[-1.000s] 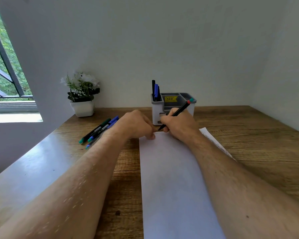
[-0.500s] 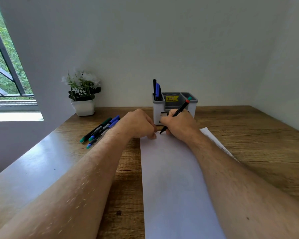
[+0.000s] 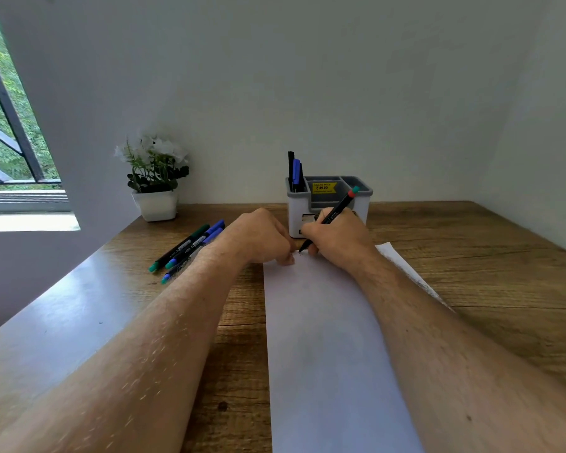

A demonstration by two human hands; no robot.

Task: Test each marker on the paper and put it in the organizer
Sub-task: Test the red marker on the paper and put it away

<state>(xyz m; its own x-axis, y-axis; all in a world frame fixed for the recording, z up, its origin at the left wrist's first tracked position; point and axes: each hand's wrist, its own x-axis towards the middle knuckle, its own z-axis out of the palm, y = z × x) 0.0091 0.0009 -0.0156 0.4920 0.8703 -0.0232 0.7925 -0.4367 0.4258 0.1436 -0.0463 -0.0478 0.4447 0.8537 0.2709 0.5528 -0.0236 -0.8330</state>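
My right hand [image 3: 335, 238] grips a black marker [image 3: 332, 214] with a red and teal end, its tip down on the far edge of the white paper [image 3: 327, 338]. My left hand [image 3: 262, 237] rests with curled fingers on the paper's far left corner, just beside the tip; what it holds, if anything, is hidden. A white and grey organizer [image 3: 361, 204] stands right behind both hands, with a blue and two black markers [image 3: 295, 171] upright in its left compartment. Several loose markers [image 3: 190, 248] lie on the table to the left of my left hand.
A small white pot with white flowers [image 3: 156, 181] stands at the back left against the wall. A window [image 3: 7, 132] is at the far left. The wooden table [image 3: 471, 256] reaches the walls at the back and right.
The marker's tip has come down onto the paper's far edge, and its shaft has tilted slightly. My left hand stays on the corner.
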